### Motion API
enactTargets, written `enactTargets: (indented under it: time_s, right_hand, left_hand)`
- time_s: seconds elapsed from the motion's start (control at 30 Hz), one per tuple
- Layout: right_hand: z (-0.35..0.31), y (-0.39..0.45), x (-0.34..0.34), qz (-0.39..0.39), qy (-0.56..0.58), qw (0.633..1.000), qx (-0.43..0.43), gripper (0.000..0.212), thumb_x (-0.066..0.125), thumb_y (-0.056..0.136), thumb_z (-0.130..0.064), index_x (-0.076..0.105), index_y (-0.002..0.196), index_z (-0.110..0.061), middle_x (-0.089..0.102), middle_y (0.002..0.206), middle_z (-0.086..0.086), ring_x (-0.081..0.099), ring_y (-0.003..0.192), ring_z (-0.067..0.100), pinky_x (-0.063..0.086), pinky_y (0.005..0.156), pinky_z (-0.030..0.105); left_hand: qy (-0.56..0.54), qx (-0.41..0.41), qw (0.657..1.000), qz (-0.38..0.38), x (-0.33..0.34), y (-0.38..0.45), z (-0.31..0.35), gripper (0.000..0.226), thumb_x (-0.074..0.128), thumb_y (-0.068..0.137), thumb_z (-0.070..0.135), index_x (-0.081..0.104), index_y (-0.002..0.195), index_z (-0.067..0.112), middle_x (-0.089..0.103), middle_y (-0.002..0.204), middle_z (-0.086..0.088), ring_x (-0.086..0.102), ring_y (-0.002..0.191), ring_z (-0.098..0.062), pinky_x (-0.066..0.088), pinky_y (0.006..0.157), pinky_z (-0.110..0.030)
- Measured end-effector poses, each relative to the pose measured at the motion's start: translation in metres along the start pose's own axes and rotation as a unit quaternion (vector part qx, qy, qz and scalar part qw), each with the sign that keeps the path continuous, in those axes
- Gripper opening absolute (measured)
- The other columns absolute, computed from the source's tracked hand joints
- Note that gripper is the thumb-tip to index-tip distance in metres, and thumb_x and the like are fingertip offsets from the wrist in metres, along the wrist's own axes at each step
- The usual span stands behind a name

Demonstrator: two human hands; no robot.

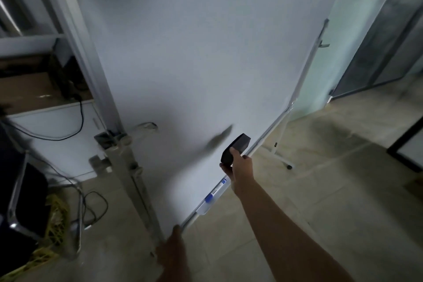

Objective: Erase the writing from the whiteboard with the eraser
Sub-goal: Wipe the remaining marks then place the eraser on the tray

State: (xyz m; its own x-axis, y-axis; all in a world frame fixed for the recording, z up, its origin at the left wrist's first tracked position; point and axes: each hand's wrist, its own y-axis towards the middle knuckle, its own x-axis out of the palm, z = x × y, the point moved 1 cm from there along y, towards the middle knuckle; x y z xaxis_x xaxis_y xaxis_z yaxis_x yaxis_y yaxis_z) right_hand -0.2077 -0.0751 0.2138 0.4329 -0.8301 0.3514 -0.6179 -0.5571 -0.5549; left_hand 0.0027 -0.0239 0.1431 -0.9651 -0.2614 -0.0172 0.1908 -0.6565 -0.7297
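- Whiteboard (206,52) fills most of our view, tilted, its surface nearly blank apart from a dark blurred smear (219,138) near the lower edge.
- Our right hand (239,167) grips the black eraser (235,149), held right at the board's lower edge, just beside the smear.
- Our left hand (174,249) clasps the bottom corner of the board's frame, fingers curled around it.
- We see a blue-capped marker (216,190) lying in the tray (203,207) along the lower edge, between our two hands.
- Cables (91,204) trail across the floor to the left of the stand.
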Motion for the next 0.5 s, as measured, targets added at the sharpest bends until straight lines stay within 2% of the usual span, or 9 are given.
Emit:
enactTargets:
  time_s: [0.03, 0.07, 0.1, 0.17, 0.2, 0.37, 0.43, 0.5]
  right_hand:
    - [-0.005, 0.001, -0.007, 0.003, -0.005, 1.0, -0.002, 0.055, 0.068, 0.089, -0.024, 0.042, 0.134, -0.004, 0.057, 0.121, 0.017, 0.066, 0.076, 0.022, 0.059, 0.083, 0.041]
    - [-0.01, 0.004, -0.015, 0.002, -0.009, 1.0, -0.004, 0.05, 0.068, 0.089, -0.023, 0.047, 0.129, -0.003, 0.058, 0.121, 0.017, 0.066, 0.078, 0.024, 0.059, 0.082, 0.04]
    - [-0.014, 0.005, -0.02, -0.002, -0.01, 1.0, -0.007, 0.04, 0.068, 0.088, -0.021, 0.052, 0.12, -0.003, 0.059, 0.118, 0.018, 0.065, 0.082, 0.027, 0.06, 0.08, 0.039]
    - [-0.023, 0.008, -0.035, -0.017, -0.025, 0.999, -0.009, 0.022, 0.067, 0.088, -0.018, 0.059, 0.102, -0.005, 0.062, 0.112, 0.018, 0.064, 0.089, 0.031, 0.06, 0.079, 0.039]
    - [-0.026, 0.01, -0.04, -0.025, -0.035, 0.999, -0.012, 0.019, 0.067, 0.088, -0.018, 0.06, 0.1, -0.005, 0.062, 0.109, 0.017, 0.064, 0.089, 0.032, 0.06, 0.079, 0.04]
    - [-0.029, 0.019, -0.058, -0.02, -0.052, 0.998, 0.008, 0.029, 0.067, 0.089, -0.021, 0.056, 0.108, -0.002, 0.061, 0.1, 0.013, 0.065, 0.083, 0.034, 0.06, 0.077, 0.039]
    - [-0.027, 0.021, -0.058, -0.026, -0.057, 0.998, 0.01, 0.031, 0.067, 0.089, -0.021, 0.056, 0.11, -0.001, 0.061, 0.097, 0.013, 0.066, 0.083, 0.035, 0.059, 0.074, 0.038]
    - [-0.027, 0.026, -0.056, -0.031, -0.063, 0.997, 0.008, 0.029, 0.066, 0.091, -0.021, 0.057, 0.11, -0.001, 0.063, 0.094, 0.012, 0.066, 0.08, 0.035, 0.059, 0.071, 0.036]
  left_hand:
    - [0.023, -0.022, 0.999, -0.042, 0.012, -0.011, -0.004, 0.039, 0.066, 0.083, 0.032, 0.064, 0.101, -0.002, 0.057, 0.09, -0.021, 0.058, 0.096, -0.037, 0.042, 0.075, -0.037]
    - [0.033, -0.027, 0.997, -0.063, 0.022, -0.021, -0.006, 0.027, 0.066, 0.083, 0.028, 0.062, 0.088, 0.001, 0.052, 0.079, -0.015, 0.056, 0.079, -0.032, 0.04, 0.066, -0.033]
    - [0.023, -0.048, 0.995, -0.08, 0.033, -0.028, -0.008, 0.018, 0.062, 0.087, 0.023, 0.058, 0.083, 0.006, 0.05, 0.076, -0.011, 0.052, 0.071, -0.025, 0.038, 0.063, -0.03]
    - [0.017, -0.063, 0.986, -0.151, 0.058, -0.041, -0.006, 0.012, 0.053, 0.095, 0.02, 0.054, 0.087, 0.012, 0.052, 0.081, -0.005, 0.05, 0.071, -0.016, 0.04, 0.064, -0.027]
    - [0.014, -0.062, 0.983, -0.171, 0.067, -0.042, -0.004, 0.011, 0.051, 0.096, 0.021, 0.054, 0.089, 0.013, 0.054, 0.083, -0.003, 0.051, 0.071, -0.014, 0.042, 0.065, -0.026]
    - [0.028, -0.062, 0.98, -0.186, 0.099, -0.038, 0.007, 0.013, 0.06, 0.089, 0.017, 0.058, 0.09, 0.004, 0.056, 0.082, -0.011, 0.055, 0.072, -0.021, 0.045, 0.068, -0.027]
    - [0.043, -0.051, 0.98, -0.185, 0.106, -0.038, 0.015, 0.013, 0.058, 0.088, 0.014, 0.059, 0.092, 0.002, 0.057, 0.083, -0.012, 0.055, 0.07, -0.021, 0.045, 0.067, -0.027]
    - [0.046, -0.043, 0.978, -0.197, 0.117, -0.035, 0.021, 0.012, 0.056, 0.089, 0.014, 0.06, 0.092, 0.002, 0.061, 0.085, -0.011, 0.057, 0.071, -0.021, 0.047, 0.073, -0.028]
